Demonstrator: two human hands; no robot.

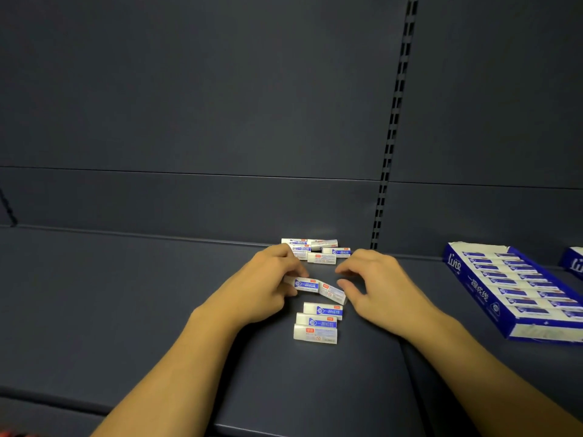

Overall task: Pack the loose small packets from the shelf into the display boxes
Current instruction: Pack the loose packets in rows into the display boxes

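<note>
On the dark grey metal shelf (157,294), small white-and-blue cardboard packets lie in two loose groups: a cluster at the back (315,251), close to the rear panel, and a short row of three nearer the person (317,323). Between these groups the left hand (265,288) pinches one packet (304,284) with curled fingers, holding it slightly above the surface. A second packet (332,293) sits end to end against it, angled downward. The right hand (375,288) hovers just beside that second packet, fingers bent and spread; whether a fingertip actually touches the packet I cannot tell, and nothing seems clamped in it.

Off to the right, well apart from the hands, stands an open blue-and-white display box (473,291), already lined with rows of the same packets. The edge of another blue box (574,261) shows at the frame's right border.

The step in hand looks like gathering: picking loose packets up and lining them together before carrying them over. Next, the right hand probably needs to close on the angled packet, square it with the one held, and then both must travel right to the box and slot into whatever gap remains, label side matching the others.
</note>
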